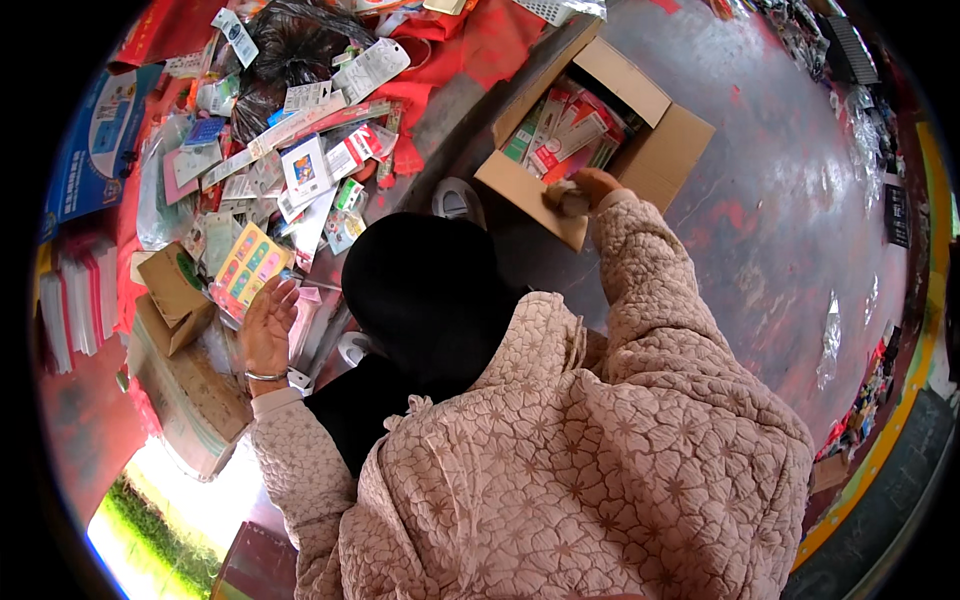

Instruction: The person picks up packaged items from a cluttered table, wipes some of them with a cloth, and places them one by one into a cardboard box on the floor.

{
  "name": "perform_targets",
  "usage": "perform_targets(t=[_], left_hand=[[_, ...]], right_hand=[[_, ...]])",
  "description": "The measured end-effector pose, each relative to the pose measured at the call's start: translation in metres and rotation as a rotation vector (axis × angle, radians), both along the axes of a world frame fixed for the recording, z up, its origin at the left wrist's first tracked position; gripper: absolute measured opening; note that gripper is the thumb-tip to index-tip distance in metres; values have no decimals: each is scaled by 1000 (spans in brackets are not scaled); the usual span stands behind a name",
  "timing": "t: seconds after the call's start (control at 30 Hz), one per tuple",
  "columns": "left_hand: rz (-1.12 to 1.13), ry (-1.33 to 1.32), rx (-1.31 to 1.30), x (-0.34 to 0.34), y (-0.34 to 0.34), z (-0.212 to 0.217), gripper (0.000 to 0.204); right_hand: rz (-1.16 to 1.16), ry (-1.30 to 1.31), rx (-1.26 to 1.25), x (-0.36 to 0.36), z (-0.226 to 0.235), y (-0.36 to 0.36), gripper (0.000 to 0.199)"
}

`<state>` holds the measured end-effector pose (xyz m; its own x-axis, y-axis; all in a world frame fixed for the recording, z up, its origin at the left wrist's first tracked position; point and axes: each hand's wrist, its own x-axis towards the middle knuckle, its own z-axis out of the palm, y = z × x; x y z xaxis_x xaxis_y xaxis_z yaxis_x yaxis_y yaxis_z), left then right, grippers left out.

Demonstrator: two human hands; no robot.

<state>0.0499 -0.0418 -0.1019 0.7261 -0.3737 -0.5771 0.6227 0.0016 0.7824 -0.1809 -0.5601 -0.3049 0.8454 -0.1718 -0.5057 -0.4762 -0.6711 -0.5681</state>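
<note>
My left hand (266,330), a bangle on its wrist, is spread open with its fingertips against the lower edge of a yellow card packet (249,266) holding coloured pieces. The packet lies at the near edge of a heap of small packaged goods (300,150). My right hand (587,188) reaches out to the front flap of an open cardboard box (668,150) filled with red, white and green packets (565,128). Its fingers are curled at the flap; whether they hold anything is unclear. My black-clad knee (425,290) and quilted pink sleeves fill the middle.
Small brown cartons (172,290) and flat cardboard (195,400) lie left of my left hand. Stacked white packs (75,305) and a blue box (95,140) sit at the far left. A black plastic bag (295,45) tops the heap. The grey-red floor (790,200) stretches right.
</note>
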Motion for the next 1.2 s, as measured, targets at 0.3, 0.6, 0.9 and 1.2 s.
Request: perform_targets(t=[0.3, 0.6, 0.9, 1.2], left_hand=[[-95, 27, 136, 0, -11, -1, 36], [-79, 14, 170, 6, -10, -1, 35], [-157, 20, 195, 5, -5, 13, 38], [-114, -81, -11, 6, -7, 48, 33]], right_hand=[[-332, 153, -438, 26, -58, -68, 29], [-337, 260, -460, 79, -68, 11, 51], [-359, 371, -443, 104, 35, 46, 51], [7, -428, -344, 214, 155, 100, 31]])
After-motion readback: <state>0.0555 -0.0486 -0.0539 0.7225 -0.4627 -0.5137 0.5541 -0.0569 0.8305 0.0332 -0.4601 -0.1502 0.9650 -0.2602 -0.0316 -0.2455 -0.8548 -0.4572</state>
